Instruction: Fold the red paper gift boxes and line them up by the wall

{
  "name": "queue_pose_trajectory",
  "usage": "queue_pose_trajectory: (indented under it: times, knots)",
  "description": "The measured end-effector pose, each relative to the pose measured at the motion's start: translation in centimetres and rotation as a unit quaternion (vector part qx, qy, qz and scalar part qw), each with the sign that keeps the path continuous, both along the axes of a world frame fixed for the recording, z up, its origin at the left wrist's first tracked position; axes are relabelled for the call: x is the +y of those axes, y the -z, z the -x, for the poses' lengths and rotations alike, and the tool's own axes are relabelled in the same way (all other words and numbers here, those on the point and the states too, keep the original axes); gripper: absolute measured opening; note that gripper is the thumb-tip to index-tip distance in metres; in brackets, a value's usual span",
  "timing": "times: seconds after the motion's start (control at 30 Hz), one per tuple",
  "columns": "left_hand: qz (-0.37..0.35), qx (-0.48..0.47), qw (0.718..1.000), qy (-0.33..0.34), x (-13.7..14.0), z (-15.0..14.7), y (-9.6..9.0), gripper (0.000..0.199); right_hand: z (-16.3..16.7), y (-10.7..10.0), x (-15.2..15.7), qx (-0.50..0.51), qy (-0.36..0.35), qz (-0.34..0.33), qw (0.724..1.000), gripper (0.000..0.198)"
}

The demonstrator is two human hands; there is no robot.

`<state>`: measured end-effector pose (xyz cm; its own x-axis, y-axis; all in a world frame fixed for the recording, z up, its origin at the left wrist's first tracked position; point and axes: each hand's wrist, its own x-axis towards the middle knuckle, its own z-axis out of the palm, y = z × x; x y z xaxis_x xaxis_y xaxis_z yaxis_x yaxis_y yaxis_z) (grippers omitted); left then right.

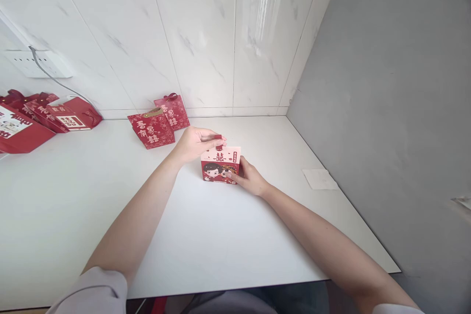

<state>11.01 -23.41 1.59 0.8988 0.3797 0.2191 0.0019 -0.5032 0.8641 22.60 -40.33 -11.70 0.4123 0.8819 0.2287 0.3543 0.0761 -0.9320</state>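
A small red and cream gift box (220,157) with two cartoon faces printed on its front stands upright on the white table (228,245). My left hand (200,143) pinches a dark red tab or ribbon (218,137) at the top of the box. Around the box's right side wraps my right hand (250,176), its thumb across the printed front and its other fingers mostly hidden behind. Just behind and left of my left hand sit two red gift bags, the nearer bag (152,130) partly covering the farther bag (178,110).
Several red boxes and bags (33,117) crowd the table's far left end by the tiled wall. Above them a grey cable (55,78) runs from a wall socket (42,64). A white paper square (319,179) lies near the right edge, beside a grey panel (386,108).
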Motion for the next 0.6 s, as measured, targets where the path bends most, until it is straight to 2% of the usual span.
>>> queue_pose_trajectory:
  times: [0.17, 0.27, 0.43, 0.6]
  knots:
    - [-0.009, -0.004, 1.000, 0.008, -0.23, 0.14, -0.39, 0.032, 0.01, 0.03, 0.01, 0.000, 0.001, 0.005, 1.000, 0.057]
    - [-0.021, -0.014, 0.999, 0.019, -0.34, 0.26, -0.61, 0.037, 0.09, 0.02, 0.04, 0.005, -0.008, 0.004, 1.000, 0.053]
    - [-0.035, -0.027, 0.999, 0.002, -0.58, 0.24, -0.47, 0.041, 0.36, -0.06, 0.03, 0.002, -0.016, -0.005, 1.000, 0.051]
    - [0.025, -0.052, 0.998, -0.034, -0.72, -0.24, 0.24, 0.040, 0.02, 0.15, 0.10, -0.016, -0.012, 0.000, 1.000, 0.054]
